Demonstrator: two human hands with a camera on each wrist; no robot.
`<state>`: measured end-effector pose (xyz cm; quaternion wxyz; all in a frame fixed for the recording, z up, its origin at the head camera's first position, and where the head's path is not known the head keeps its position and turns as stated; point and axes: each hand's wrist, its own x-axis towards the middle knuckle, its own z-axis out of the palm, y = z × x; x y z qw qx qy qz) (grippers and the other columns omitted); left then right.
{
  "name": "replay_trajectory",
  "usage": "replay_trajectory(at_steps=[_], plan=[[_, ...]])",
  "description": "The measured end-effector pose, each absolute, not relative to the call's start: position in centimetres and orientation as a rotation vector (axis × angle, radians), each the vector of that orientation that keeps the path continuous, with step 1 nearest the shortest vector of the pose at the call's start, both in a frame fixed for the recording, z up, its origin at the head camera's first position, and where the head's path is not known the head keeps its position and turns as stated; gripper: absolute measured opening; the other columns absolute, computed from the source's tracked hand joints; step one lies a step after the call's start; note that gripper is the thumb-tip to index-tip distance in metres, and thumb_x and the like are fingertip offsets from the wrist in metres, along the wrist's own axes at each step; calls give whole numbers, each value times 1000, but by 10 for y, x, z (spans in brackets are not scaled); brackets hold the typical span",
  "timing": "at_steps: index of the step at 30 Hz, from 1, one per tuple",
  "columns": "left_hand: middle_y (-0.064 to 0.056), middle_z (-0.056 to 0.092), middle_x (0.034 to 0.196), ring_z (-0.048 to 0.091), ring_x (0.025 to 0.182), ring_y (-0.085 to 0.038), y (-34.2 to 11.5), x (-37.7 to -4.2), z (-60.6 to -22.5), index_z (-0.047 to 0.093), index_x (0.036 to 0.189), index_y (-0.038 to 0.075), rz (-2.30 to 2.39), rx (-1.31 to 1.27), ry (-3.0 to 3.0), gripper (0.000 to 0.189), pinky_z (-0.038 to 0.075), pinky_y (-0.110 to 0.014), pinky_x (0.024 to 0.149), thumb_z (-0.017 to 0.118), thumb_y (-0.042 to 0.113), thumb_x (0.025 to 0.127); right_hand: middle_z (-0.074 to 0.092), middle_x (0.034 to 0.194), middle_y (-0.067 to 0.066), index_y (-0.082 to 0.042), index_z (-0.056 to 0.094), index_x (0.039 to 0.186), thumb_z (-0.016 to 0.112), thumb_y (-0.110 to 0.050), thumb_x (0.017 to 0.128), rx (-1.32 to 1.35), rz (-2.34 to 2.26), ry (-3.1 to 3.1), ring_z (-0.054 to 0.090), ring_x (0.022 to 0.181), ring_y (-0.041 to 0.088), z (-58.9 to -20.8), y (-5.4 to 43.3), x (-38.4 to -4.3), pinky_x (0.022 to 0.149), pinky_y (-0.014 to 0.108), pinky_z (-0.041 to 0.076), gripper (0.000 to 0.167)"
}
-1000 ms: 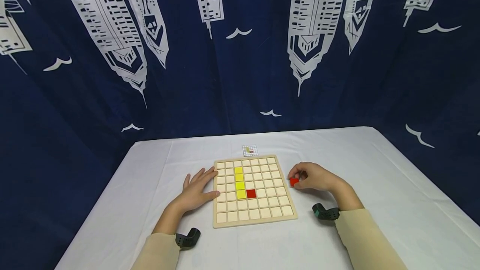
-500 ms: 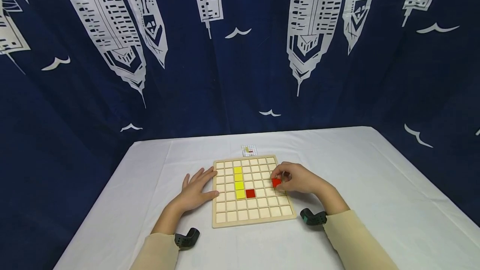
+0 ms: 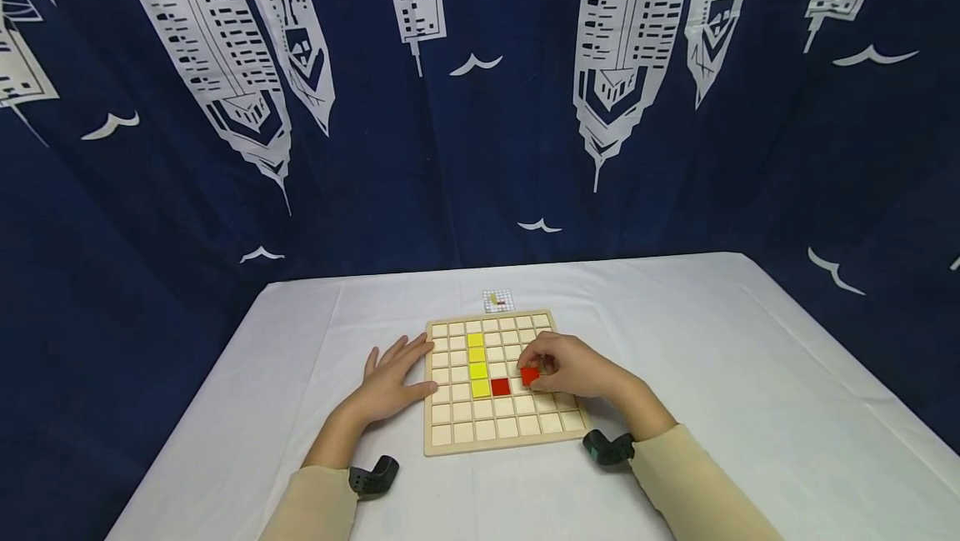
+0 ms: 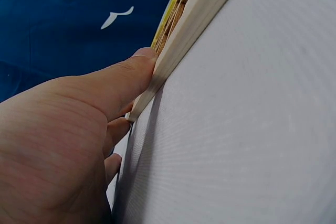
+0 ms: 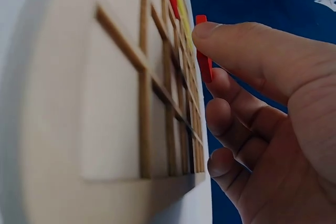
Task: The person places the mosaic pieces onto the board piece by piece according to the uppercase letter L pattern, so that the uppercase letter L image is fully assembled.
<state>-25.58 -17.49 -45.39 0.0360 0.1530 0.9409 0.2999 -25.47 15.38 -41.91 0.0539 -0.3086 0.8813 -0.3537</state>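
Note:
A wooden grid board (image 3: 510,446) lies on the table, with a column of several yellow tiles (image 3: 478,371) set in its cells. One red tile (image 3: 500,388) sits in the cell to the right of the lowest yellow one. My right hand (image 3: 573,366) pinches another red tile (image 3: 529,376) between thumb and fingers, just above the board; the right wrist view shows this red tile (image 5: 204,51) edge-on, apart from the grid. My left hand (image 3: 390,387) touches the board's left edge with straight fingers, its thumb (image 4: 126,77) against the wooden rim (image 4: 184,40).
A small printed card (image 3: 498,301) with a coloured grid pattern lies behind the board. White cloth covers the table (image 3: 712,333). Behind it hangs a dark blue curtain (image 3: 465,166) with white buildings and birds.
My right hand has carried the red tile leftward, from beside the board's right edge to over its cells. The left hand stays in place.

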Motion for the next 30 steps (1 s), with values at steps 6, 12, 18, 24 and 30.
replay_trajectory(at_steps=[6,12,18,24,30], plan=[[-4,28,166,12,157,-35,-175,-256,-453,43,152,18,909,456,2895,71,-10,-64,122,71,39,90,59,89,0,-15,72,102,79,-9,83,-941,-1024,2705,51,78,15,-425,146,-255,66,18,42,21],[-3,28,166,12,157,-35,-174,-255,-453,43,152,18,911,450,2898,71,-10,-64,122,71,39,90,60,90,-2,-16,73,101,80,-10,83,-947,-1016,2704,49,76,12,-430,143,-254,65,19,42,20],[-4,28,166,12,157,-35,-176,-254,-454,43,152,18,904,450,2899,71,-10,-64,122,71,39,90,61,89,-2,-15,73,101,80,-10,83,-942,-1025,2711,49,75,12,-431,140,-254,65,19,42,20],[-3,27,166,12,157,-35,-177,-254,-454,43,152,19,899,444,2901,72,-10,-64,122,72,38,90,62,90,-1,-15,73,102,80,-11,83,-949,-1036,2701,49,76,12,-431,136,-253,66,19,42,20],[-4,28,166,13,156,-35,-177,-254,-456,43,152,19,902,453,2909,72,-10,-64,122,72,38,90,62,89,-1,-15,74,100,80,-12,83,-950,-1044,2705,51,77,13,-431,138,-252,68,19,44,18]])
